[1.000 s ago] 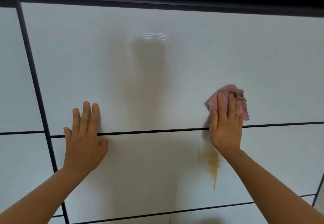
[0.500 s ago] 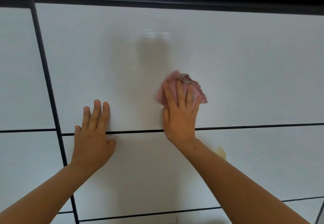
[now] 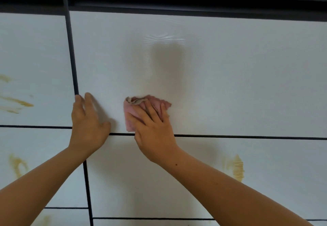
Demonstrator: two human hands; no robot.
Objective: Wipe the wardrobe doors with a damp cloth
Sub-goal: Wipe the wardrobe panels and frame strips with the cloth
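Note:
A white wardrobe door [image 3: 230, 77] fills the view, split by thin black lines into panels. My right hand [image 3: 154, 128] presses a crumpled pink cloth [image 3: 132, 109] flat against the upper panel, fingers spread over it, just above a horizontal black line. My left hand [image 3: 87, 123] lies flat on the same panel beside the vertical black divider [image 3: 71, 52], fingers straight, close to the left of the cloth.
Yellowish smears mark the left door [image 3: 16, 102], its lower panel [image 3: 17, 165] and the lower right panel [image 3: 237, 169]. A dark horizontal rail [image 3: 194, 3] runs across the top.
My right hand has swept the cloth leftward along the panel, from right of centre to just beside my left hand. The view has shifted left, showing the stained left door.

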